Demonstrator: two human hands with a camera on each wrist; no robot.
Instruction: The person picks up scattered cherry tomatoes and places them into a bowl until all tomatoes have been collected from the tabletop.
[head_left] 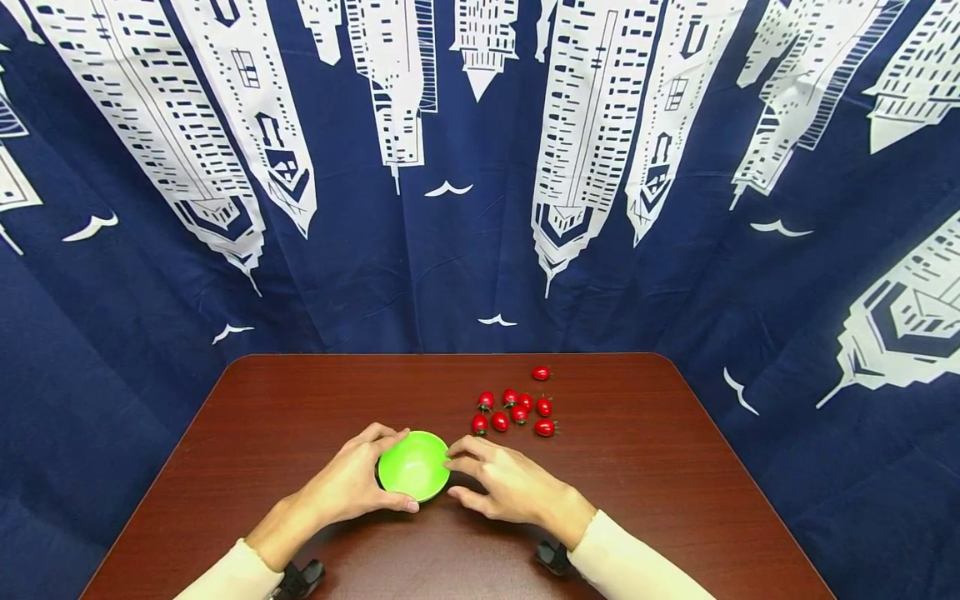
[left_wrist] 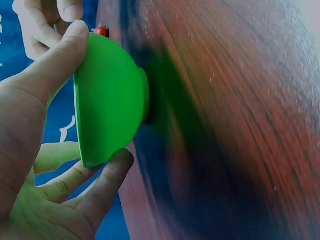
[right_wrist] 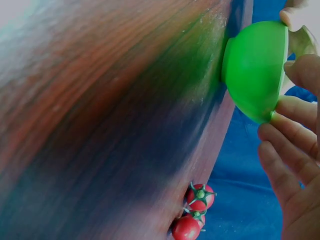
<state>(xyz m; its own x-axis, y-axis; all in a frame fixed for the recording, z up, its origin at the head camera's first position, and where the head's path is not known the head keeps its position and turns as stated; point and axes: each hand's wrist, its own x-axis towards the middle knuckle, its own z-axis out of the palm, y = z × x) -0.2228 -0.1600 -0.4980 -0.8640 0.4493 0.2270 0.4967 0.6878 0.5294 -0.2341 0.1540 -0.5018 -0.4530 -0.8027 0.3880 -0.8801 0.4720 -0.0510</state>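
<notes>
Green bowl between two hands, tomatoes beyond

The bowl [head_left: 414, 467] sits upright, mouth up, a little left of the middle of the tabletop [head_left: 637, 500], in its nearer half; whether its foot actually touches the wood, I cannot tell. The left hand [head_left: 351, 479] grips it from the left, thumb along the near side of the rim and fingers round the far side. The right hand [head_left: 513, 483] is at the opposite side, fingers loosely bent and not wrapped round anything, their tips at the rim (how firmly they touch is hard to say), with the thumb held apart from them, lower and nearer the person.

Nine small red tomatoes [head_left: 519, 414] with green stems lie past the right hand, toward the far edge. Most are bunched close together; one lies alone beyond the group, nearest that edge.

Cream sleeves [head_left: 637, 554] cover both forearms, and a black device [head_left: 553, 557] shows under the right wrist. The tabletop is reddish-brown with a dark grain. Behind it hangs a navy curtain [head_left: 465, 258] printed with white upside-down buildings and birds.
</notes>
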